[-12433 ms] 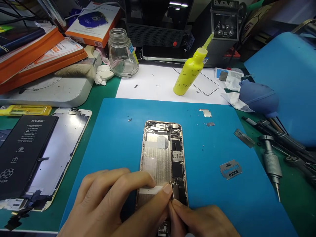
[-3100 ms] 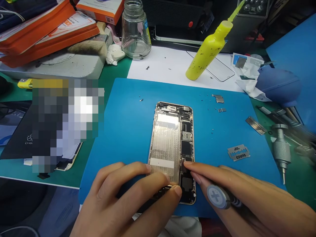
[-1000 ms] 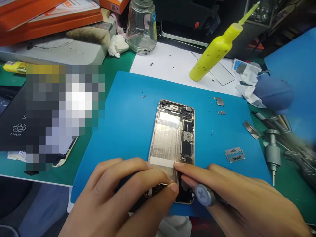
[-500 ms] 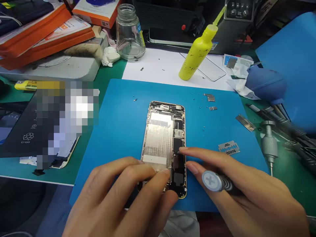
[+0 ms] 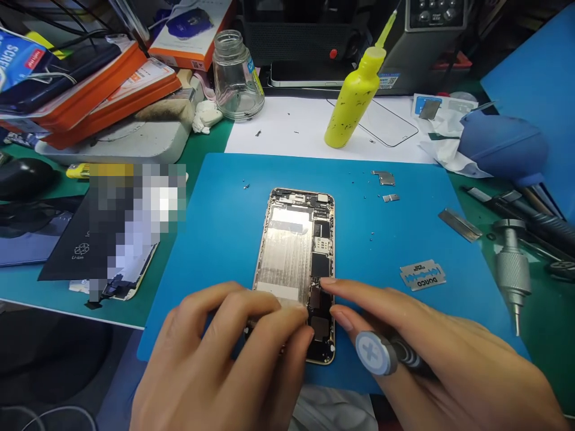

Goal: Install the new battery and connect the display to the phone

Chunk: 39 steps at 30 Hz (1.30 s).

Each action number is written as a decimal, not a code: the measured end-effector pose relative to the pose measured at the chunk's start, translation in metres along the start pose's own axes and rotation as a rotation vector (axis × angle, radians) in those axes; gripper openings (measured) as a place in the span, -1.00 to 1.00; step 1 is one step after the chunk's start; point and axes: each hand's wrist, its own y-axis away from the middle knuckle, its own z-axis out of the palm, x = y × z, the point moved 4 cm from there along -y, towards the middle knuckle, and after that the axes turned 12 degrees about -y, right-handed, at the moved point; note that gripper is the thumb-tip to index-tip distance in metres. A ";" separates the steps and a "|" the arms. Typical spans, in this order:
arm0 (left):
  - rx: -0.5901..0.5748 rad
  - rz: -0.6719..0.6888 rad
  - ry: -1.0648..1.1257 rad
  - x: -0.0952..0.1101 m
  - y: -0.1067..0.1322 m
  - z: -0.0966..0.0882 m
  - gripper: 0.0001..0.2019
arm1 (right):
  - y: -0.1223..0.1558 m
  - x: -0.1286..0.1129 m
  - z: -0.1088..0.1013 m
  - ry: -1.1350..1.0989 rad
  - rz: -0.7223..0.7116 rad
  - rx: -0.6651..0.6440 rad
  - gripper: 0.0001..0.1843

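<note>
An opened phone housing (image 5: 287,257) lies face up on the blue mat (image 5: 215,203), with its battery bay bare and its logic board along the right side. My left hand (image 5: 233,353) is curled over the phone's lower left part, fingertips drawn together; anything between them is hidden. My right hand (image 5: 440,341) holds a screwdriver (image 5: 375,353) against its palm, the cap with a cross mark facing up. Its index fingertip touches the board, and the thumb tip is at the phone's right edge. Small metal shields (image 5: 384,178) and screws lie to the upper right.
A razor blade (image 5: 423,275) and a metal strip (image 5: 459,224) lie on the mat's right side. Beyond are a silver screwdriver (image 5: 512,263) and a blue air blower (image 5: 503,146). A yellow bottle (image 5: 354,102) and glass jar (image 5: 238,84) stand behind. A black battery (image 5: 81,239) lies left.
My view has shifted a little. My right index fingertip has slid slightly lower along the board. The left hand stays over the phone's lower part with its fingers drawn in.
</note>
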 end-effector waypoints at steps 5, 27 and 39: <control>-0.012 0.218 -0.080 -0.009 -0.004 0.002 -0.65 | -0.002 0.003 0.001 -0.008 -0.019 0.014 -0.65; -0.054 0.132 -0.024 -0.005 -0.015 -0.006 -0.77 | 0.001 -0.002 0.001 -0.045 -0.030 0.078 -0.63; -0.212 -0.193 0.783 -0.005 -0.024 -0.010 -0.72 | -0.002 -0.008 -0.007 -0.219 -0.049 0.018 -0.57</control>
